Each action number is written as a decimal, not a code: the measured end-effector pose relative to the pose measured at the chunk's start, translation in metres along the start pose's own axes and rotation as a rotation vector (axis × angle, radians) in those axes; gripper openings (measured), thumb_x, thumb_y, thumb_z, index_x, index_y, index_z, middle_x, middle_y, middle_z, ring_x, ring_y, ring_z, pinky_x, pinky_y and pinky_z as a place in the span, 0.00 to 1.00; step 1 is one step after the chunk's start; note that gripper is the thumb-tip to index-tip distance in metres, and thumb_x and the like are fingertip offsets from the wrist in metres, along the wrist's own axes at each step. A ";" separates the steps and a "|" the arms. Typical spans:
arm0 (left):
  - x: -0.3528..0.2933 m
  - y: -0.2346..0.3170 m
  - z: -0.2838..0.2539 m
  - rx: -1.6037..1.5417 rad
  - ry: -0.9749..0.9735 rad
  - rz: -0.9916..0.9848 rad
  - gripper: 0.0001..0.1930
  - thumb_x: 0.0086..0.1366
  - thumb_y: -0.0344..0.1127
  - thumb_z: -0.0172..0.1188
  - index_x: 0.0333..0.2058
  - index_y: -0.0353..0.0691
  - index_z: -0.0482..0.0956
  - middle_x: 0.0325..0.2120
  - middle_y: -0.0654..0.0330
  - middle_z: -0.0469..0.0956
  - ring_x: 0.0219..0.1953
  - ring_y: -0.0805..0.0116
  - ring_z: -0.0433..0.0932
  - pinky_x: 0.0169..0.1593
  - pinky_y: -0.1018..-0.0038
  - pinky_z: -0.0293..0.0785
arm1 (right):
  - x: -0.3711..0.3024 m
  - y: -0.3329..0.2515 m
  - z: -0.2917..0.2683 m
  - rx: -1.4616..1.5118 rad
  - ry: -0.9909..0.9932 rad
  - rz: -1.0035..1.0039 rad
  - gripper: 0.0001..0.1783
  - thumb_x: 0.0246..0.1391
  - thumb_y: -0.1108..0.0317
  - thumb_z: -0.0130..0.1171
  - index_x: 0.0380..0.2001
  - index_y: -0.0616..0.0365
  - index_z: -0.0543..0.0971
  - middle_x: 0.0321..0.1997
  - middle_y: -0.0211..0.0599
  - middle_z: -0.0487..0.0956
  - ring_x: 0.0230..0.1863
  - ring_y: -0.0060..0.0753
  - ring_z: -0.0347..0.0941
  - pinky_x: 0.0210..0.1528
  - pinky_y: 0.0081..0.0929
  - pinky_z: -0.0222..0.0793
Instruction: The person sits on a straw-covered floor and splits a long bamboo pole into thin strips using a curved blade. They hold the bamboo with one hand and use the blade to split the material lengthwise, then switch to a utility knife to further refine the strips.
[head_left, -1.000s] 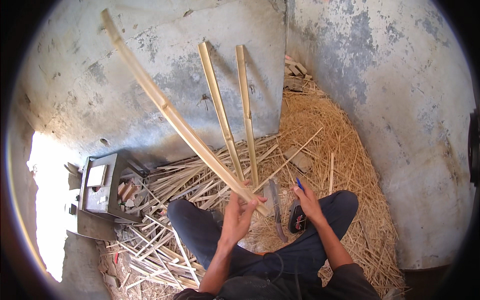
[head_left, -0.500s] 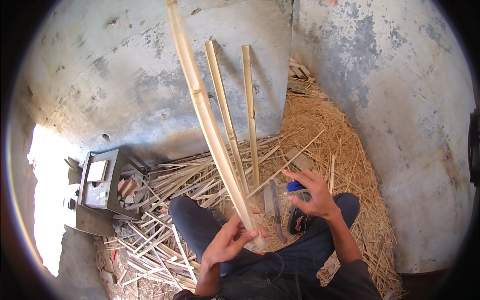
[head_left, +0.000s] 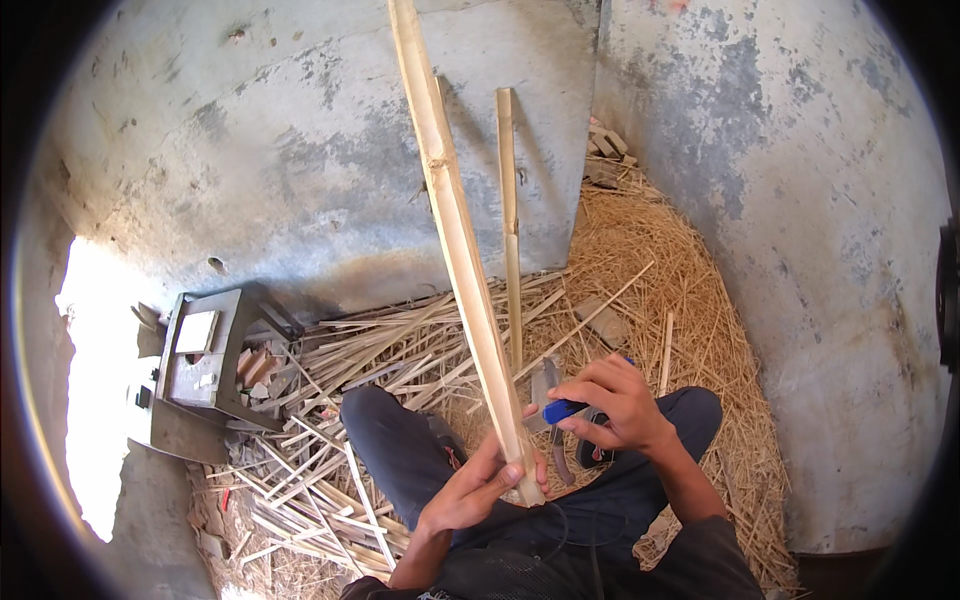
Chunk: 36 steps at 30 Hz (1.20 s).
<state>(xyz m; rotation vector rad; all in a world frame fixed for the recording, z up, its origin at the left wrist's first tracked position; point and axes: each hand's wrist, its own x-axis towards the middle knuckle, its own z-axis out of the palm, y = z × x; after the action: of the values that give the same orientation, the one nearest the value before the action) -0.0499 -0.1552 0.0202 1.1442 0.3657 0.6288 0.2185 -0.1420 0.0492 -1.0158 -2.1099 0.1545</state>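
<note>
My left hand (head_left: 472, 488) is closed around the lower end of a long split bamboo strip (head_left: 462, 240). The strip slants up and away, its pale hollow inner side showing and its top cut off by the frame. In my right hand (head_left: 622, 408) is a small blue object (head_left: 564, 411), pinched between thumb and fingers just right of the strip; its kind is hard to tell. Below it on the floor lies a curved-handled knife (head_left: 562, 466), partly hidden. A second bamboo strip (head_left: 508, 180) leans on the wall, and another is mostly hidden behind the held one.
Thin cut slats (head_left: 400, 340) lie scattered on the floor at left and ahead. Straw-like shavings (head_left: 640, 240) heap up at right. A small dark wooden table (head_left: 232, 335) stands at left by a bright opening. Grey walls (head_left: 780, 250) enclose the corner.
The bamboo strip has swung right and more upright, now covering one leaning strip. My right hand has moved left and down, bringing the blue object close to the strip.
</note>
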 end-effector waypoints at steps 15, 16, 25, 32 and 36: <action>-0.002 -0.005 0.005 -0.084 0.057 0.029 0.43 0.79 0.51 0.49 0.78 0.44 0.33 0.41 0.51 0.75 0.45 0.60 0.79 0.53 0.54 0.83 | 0.016 -0.012 -0.012 -0.180 0.013 -0.092 0.22 0.51 0.55 0.75 0.49 0.47 0.87 0.33 0.23 0.80 0.34 0.25 0.76 0.37 0.28 0.65; -0.002 -0.005 0.005 -0.083 0.061 0.023 0.42 0.79 0.51 0.49 0.78 0.44 0.32 0.41 0.51 0.75 0.46 0.60 0.79 0.53 0.54 0.83 | 0.016 -0.011 -0.010 -0.175 0.023 -0.091 0.22 0.51 0.55 0.75 0.49 0.47 0.87 0.33 0.24 0.80 0.33 0.26 0.76 0.37 0.29 0.65; -0.004 -0.013 0.010 -0.060 0.070 -0.019 0.42 0.80 0.52 0.48 0.78 0.43 0.32 0.42 0.51 0.74 0.45 0.58 0.81 0.54 0.55 0.81 | 0.037 -0.009 0.001 -0.193 0.142 0.000 0.22 0.54 0.55 0.73 0.49 0.52 0.86 0.32 0.30 0.81 0.30 0.32 0.75 0.34 0.32 0.65; -0.007 -0.028 0.012 -0.152 0.121 0.023 0.43 0.78 0.55 0.50 0.78 0.45 0.37 0.36 0.52 0.72 0.36 0.60 0.76 0.44 0.60 0.80 | 0.072 0.006 0.000 -0.229 0.274 0.096 0.19 0.61 0.56 0.68 0.48 0.57 0.85 0.33 0.38 0.81 0.32 0.41 0.77 0.36 0.36 0.71; -0.016 -0.033 0.008 -0.250 0.220 0.080 0.45 0.76 0.56 0.52 0.77 0.39 0.40 0.30 0.54 0.69 0.29 0.65 0.71 0.34 0.68 0.75 | 0.083 0.016 0.000 -0.244 0.336 0.032 0.19 0.59 0.60 0.69 0.49 0.57 0.84 0.32 0.37 0.79 0.30 0.40 0.75 0.34 0.37 0.69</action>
<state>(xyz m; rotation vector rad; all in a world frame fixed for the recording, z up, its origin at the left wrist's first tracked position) -0.0484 -0.1805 -0.0080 0.8556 0.4171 0.8494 0.1966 -0.0729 0.0918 -1.1297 -1.8340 -0.2486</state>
